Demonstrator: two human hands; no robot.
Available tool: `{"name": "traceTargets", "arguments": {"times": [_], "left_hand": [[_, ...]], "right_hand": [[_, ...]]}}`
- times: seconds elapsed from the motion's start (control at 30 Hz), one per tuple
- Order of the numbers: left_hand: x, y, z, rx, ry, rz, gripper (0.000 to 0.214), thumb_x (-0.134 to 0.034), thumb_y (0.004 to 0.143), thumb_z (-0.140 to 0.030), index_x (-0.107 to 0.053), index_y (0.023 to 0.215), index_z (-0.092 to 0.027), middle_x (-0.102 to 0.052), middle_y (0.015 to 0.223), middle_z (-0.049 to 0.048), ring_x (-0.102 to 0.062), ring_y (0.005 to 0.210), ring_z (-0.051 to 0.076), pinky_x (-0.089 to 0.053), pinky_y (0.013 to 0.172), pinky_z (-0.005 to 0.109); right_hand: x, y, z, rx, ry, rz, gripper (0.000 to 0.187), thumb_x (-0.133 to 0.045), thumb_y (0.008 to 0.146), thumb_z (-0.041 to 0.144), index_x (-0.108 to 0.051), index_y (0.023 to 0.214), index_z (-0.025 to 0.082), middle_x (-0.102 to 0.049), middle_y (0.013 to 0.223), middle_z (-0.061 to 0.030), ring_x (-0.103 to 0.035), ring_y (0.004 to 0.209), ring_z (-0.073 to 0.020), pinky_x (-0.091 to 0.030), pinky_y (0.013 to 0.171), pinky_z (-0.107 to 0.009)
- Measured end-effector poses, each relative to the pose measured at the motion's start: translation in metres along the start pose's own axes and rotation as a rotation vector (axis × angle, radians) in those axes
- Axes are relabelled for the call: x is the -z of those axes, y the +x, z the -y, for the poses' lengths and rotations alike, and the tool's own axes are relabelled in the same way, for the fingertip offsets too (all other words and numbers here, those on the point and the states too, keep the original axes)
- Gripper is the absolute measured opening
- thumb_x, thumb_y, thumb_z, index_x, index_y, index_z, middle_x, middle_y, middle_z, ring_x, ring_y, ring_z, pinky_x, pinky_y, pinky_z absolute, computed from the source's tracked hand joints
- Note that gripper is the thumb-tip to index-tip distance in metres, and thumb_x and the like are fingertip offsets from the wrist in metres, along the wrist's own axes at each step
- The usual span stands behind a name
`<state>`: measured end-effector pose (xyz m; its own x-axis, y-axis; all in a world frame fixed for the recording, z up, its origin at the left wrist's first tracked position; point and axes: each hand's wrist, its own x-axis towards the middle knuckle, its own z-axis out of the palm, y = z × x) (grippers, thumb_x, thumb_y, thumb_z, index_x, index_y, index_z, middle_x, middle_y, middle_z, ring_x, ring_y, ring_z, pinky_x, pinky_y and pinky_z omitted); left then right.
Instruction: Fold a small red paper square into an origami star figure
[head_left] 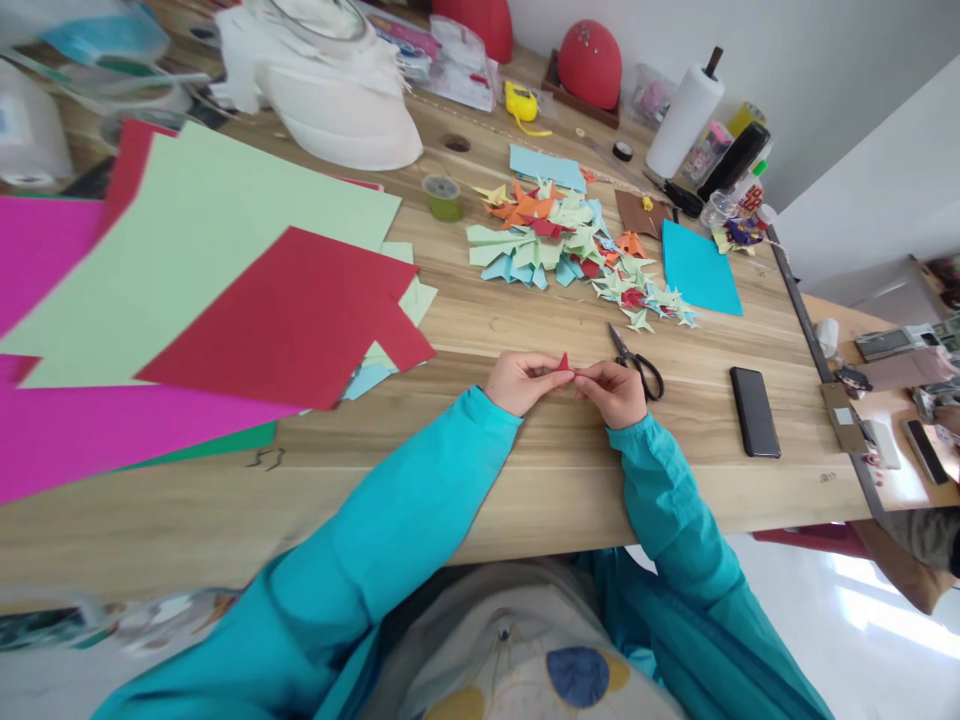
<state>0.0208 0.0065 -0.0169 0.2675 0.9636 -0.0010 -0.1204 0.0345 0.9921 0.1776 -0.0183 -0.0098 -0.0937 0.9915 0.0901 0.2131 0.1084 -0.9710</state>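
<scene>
A small folded piece of red paper (564,364) is pinched between both my hands just above the wooden table (525,470). My left hand (517,381) grips its left side with closed fingers, and my right hand (613,391) grips its right side the same way. Both arms are in teal sleeves. Black scissors (637,362) lie on the table right behind my right hand. Further back lies a heap of folded paper shapes (570,250) in orange, green, blue and red.
Large sheets of red (292,315), light green (202,220) and magenta paper (45,400) overlap at the left. A black phone (754,411) lies to the right, a blue sheet (699,268) beyond it. Tape rolls, a paper towel roll (684,120) and bottles crowd the far edge.
</scene>
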Motion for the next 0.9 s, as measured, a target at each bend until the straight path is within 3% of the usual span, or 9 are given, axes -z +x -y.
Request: {"name": "traceTargets", "arguments": {"times": [0.2, 0.43, 0.63, 0.9], "left_hand": [[-0.0024, -0.0004, 0.003, -0.033, 0.088, -0.048, 0.028, -0.068, 0.064, -0.041, -0.069, 0.067, -0.013, -0.063, 0.062, 0.0021, -0.054, 0.057, 0.011, -0.045, 0.054, 0.024], [-0.0012, -0.0019, -0.0049, -0.03, 0.117, -0.004, 0.033, -0.062, 0.07, -0.042, -0.062, 0.053, -0.013, -0.05, 0.05, -0.0018, -0.045, 0.05, 0.009, -0.036, 0.043, 0.02], [-0.0047, -0.0017, -0.0036, 0.085, -0.025, -0.03, 0.031, -0.067, 0.062, -0.044, -0.067, 0.064, -0.013, -0.061, 0.058, 0.0006, -0.054, 0.054, 0.011, -0.047, 0.051, 0.024], [-0.0031, -0.0016, -0.0015, 0.072, -0.056, 0.023, 0.029, -0.066, 0.065, -0.041, -0.069, 0.066, -0.013, -0.066, 0.061, 0.0032, -0.059, 0.055, 0.013, -0.05, 0.055, 0.025]], "right_hand": [[-0.0033, -0.0012, -0.0012, 0.016, -0.108, -0.04, 0.018, -0.067, 0.068, 0.034, -0.065, 0.068, 0.016, -0.063, 0.055, -0.0011, -0.056, 0.049, -0.0114, -0.045, 0.05, -0.024], [-0.0049, 0.0005, 0.0045, -0.05, 0.09, -0.07, 0.023, -0.069, 0.065, 0.04, -0.064, 0.066, 0.017, -0.064, 0.052, 0.0, -0.057, 0.045, -0.0119, -0.047, 0.048, -0.025], [-0.0047, 0.0013, 0.005, -0.088, 0.136, -0.091, 0.025, -0.07, 0.064, 0.041, -0.064, 0.065, 0.017, -0.065, 0.053, -0.0008, -0.058, 0.046, -0.0123, -0.046, 0.046, -0.025], [-0.0065, 0.0018, 0.0074, -0.096, 0.154, -0.104, 0.029, -0.071, 0.061, 0.044, -0.063, 0.065, 0.017, -0.063, 0.05, -0.0005, -0.058, 0.045, -0.0126, -0.047, 0.046, -0.026]]}}
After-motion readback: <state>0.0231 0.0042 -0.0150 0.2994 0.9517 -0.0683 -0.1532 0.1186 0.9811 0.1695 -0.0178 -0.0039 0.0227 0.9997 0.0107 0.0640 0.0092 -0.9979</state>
